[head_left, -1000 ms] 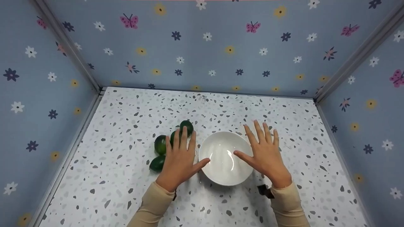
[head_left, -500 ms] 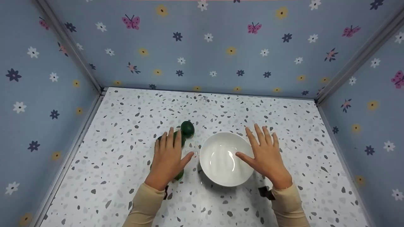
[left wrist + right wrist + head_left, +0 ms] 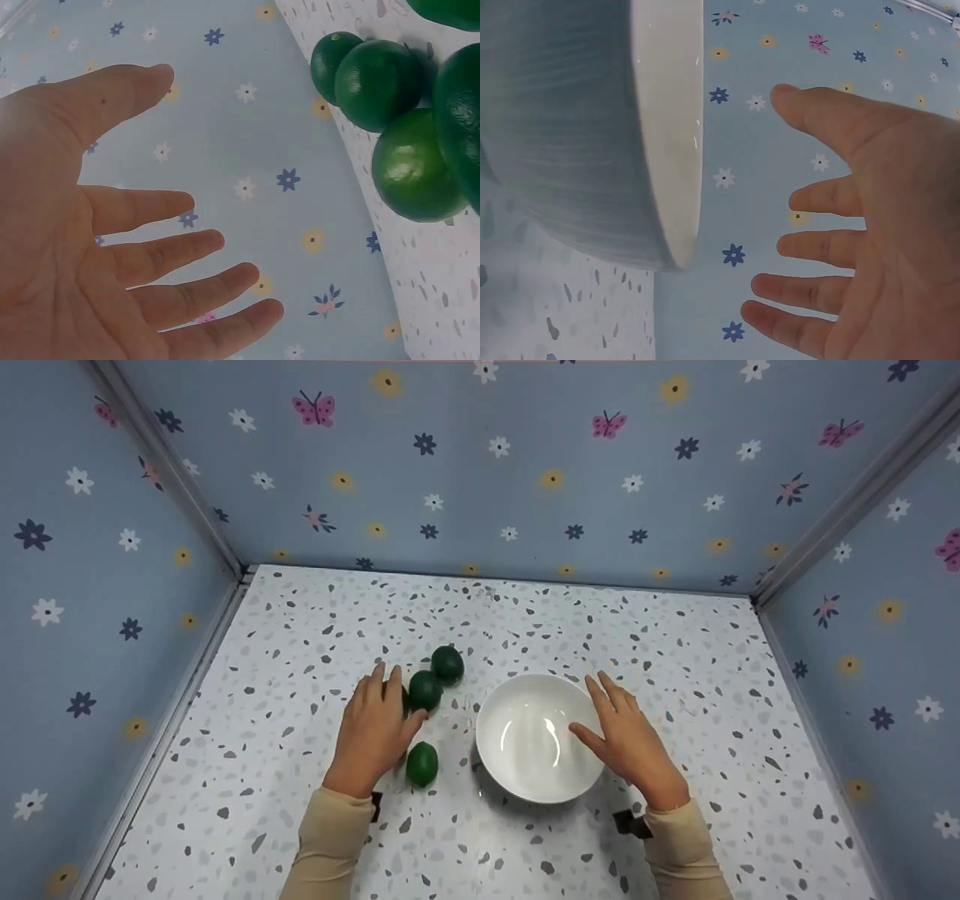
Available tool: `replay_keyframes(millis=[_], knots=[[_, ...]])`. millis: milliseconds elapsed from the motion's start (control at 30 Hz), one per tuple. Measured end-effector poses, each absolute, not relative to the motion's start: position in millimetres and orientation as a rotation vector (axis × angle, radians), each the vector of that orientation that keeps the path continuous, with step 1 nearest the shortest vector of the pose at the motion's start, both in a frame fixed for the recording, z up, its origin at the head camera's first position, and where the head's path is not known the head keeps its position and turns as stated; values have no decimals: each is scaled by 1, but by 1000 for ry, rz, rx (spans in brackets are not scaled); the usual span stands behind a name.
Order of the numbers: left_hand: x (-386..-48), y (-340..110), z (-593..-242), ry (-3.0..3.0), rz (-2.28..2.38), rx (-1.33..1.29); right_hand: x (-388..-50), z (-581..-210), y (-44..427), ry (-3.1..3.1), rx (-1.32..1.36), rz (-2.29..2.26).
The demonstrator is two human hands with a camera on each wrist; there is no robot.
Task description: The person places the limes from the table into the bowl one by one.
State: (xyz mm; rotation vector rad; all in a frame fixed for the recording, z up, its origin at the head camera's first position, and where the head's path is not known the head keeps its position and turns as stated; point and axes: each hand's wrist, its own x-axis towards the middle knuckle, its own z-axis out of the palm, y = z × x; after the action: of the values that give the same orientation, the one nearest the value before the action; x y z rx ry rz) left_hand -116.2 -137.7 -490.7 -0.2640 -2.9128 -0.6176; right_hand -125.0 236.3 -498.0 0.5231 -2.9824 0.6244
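In the head view my left hand [image 3: 371, 735] hovers with fingers spread over the left side of a group of green fruits [image 3: 425, 690], hiding part of it. One fruit [image 3: 422, 764] lies nearer the front, right of the palm. Its wrist view shows the left hand [image 3: 112, 232] holding nothing, several fruits [image 3: 379, 85] beside it. My right hand [image 3: 634, 742] is over the right rim of a white bowl [image 3: 534, 742], thumb pointing inward. The right wrist view has that hand [image 3: 855, 240] apart from the bowl [image 3: 570, 135], fingers extended.
A speckled white tabletop [image 3: 337, 615] carries everything. Blue walls with flowers and butterflies [image 3: 480, 472] stand behind it and on both sides, with grey metal strips at the corners. Dark straps show at both wrists.
The left hand has moved left, away from the bowl, uncovering fruits on its right. Fingers of the right hand have drawn closer together, and that hand sits slightly lower.
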Motion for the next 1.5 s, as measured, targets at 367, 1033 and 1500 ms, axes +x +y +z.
replay_keyframes(millis=[367,1033,1500], knots=[[-135,-153,-511,-3112,-848,-113,-126,-525,240,-2870,547,665],[-164,-167,-554,-3252,-1075,157,-126,-535,246,-2843,545,657],[-161,-170,-544,-3195,-1038,132,-126,-536,245,-2858,525,672]])
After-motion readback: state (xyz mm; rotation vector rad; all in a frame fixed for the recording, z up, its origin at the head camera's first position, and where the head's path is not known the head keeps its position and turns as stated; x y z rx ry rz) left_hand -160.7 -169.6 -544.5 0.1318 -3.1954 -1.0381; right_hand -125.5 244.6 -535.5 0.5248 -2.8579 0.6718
